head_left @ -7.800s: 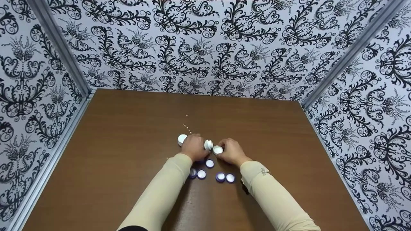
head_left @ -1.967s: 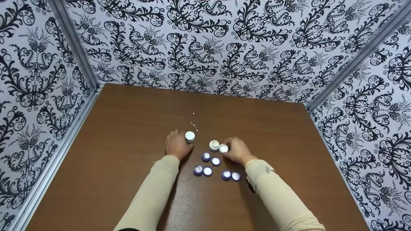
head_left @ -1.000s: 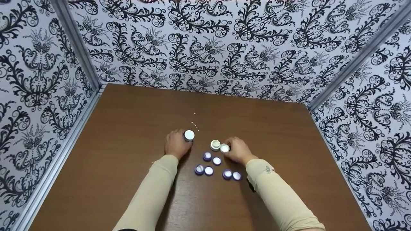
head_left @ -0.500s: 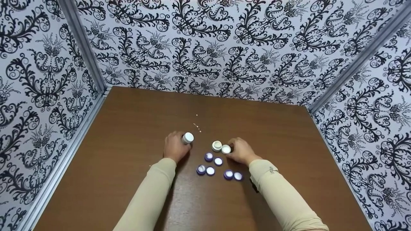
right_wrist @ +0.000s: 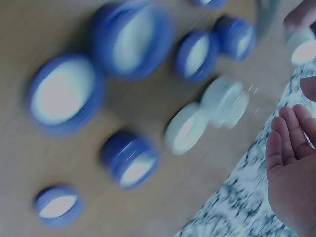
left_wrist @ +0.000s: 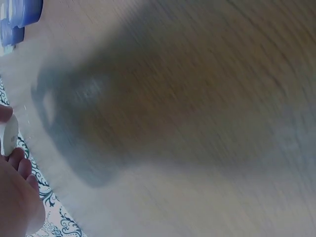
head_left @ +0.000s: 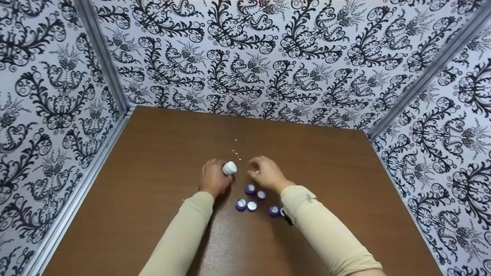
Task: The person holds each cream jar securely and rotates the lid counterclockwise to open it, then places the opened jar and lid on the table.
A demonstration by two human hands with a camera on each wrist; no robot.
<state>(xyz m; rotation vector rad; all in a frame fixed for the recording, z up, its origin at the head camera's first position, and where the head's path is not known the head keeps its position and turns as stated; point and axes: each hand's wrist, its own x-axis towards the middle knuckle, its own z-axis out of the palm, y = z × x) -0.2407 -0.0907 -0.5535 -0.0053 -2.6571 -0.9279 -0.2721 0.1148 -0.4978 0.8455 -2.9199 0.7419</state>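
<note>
My left hand (head_left: 215, 177) grips a white lidded jar (head_left: 230, 168), tilted toward the right. In the left wrist view the same jar (left_wrist: 10, 136) shows between thumb and fingers at the left edge. My right hand (head_left: 268, 174) hovers to the right of that jar, fingers loosely bent and nothing in them. The right wrist view shows the right hand (right_wrist: 294, 168) apart from the held white jar (right_wrist: 302, 49). An uncapped white jar (right_wrist: 222, 101) stands on the table with a white lid (right_wrist: 186, 128) touching it. In the head view the right hand mostly hides these two.
Blue-purple jars with their lids beside them sit nearer the person, such as one jar (head_left: 241, 204) and its lid (head_left: 251, 206). Another jar (head_left: 274, 211) is partly beside the right sleeve. Small white crumbs (head_left: 236, 154) lie beyond the hands. Patterned walls (head_left: 245, 57) enclose the wooden table (head_left: 172, 134).
The left hand let go of the now uncapped jar, took the lidded white jar and tilted it rightward. The right hand released the white lid and moved left toward that jar.
</note>
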